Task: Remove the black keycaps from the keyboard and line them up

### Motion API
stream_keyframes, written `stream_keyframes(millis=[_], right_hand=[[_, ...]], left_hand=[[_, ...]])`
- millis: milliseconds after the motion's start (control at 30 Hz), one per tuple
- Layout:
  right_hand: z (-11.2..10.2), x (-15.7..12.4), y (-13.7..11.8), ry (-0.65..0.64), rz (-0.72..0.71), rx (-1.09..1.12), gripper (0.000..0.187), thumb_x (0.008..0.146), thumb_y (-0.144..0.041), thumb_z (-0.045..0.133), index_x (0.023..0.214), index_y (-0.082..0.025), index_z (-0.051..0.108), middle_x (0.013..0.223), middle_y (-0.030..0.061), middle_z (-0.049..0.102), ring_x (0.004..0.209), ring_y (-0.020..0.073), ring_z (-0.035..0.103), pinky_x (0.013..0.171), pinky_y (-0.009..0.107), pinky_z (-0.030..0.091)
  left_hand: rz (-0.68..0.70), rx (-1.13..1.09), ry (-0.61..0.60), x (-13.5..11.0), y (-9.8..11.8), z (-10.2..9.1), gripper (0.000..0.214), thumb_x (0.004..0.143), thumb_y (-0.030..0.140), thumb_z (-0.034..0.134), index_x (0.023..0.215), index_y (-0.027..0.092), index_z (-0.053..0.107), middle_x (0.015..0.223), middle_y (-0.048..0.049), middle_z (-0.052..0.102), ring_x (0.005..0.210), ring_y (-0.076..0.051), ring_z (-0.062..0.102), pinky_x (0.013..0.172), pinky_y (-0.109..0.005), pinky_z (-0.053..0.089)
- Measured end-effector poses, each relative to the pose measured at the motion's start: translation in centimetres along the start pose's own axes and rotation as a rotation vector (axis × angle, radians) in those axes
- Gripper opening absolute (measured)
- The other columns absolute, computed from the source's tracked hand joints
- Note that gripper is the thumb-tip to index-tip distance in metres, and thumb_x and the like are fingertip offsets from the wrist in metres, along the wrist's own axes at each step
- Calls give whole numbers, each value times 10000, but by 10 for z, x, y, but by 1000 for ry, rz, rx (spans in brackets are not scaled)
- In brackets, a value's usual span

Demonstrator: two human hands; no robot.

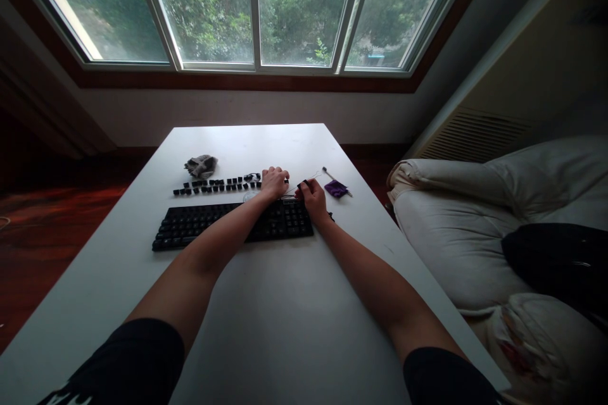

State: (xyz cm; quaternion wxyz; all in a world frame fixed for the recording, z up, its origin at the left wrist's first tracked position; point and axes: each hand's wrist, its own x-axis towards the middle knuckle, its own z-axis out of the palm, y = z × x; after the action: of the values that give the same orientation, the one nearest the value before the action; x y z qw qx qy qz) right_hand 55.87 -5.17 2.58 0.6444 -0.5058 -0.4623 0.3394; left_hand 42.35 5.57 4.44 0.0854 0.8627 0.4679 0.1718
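A black keyboard [209, 225] lies across the white table [285, 304]. Behind it runs a row of loose black keycaps [213, 185]. My left hand [274, 181] is curled at the right end of that row, above the keyboard's far edge; what its fingers hold is hidden. My right hand [312, 197] rests over the keyboard's right end, fingers pinched on a small black keycap [304, 184]. A thin wire tool [314, 176] lies just beyond the hands.
A crumpled grey cloth [202, 166] sits behind the keycaps. A small purple cloth [335, 188] and a thin brush [332, 177] lie right of my hands. A white cushioned seat [456, 228] stands to the right, and windows [251, 6] fill the far wall.
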Motion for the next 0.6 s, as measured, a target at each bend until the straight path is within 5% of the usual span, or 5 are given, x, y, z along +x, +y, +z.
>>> stream_keyframes(millis=[600], right_hand=[[-1,-2,-6,-19,-44,-106,297,917,-538,570,860,-250,522,713,-13,669,594,171,635,608,298,532]], left_hand=[[-21,-69,62,-9,-1,-7,252,909,289,609,1147,271,688,1187,-76,675,1161,-295,534,1007,-457,379]])
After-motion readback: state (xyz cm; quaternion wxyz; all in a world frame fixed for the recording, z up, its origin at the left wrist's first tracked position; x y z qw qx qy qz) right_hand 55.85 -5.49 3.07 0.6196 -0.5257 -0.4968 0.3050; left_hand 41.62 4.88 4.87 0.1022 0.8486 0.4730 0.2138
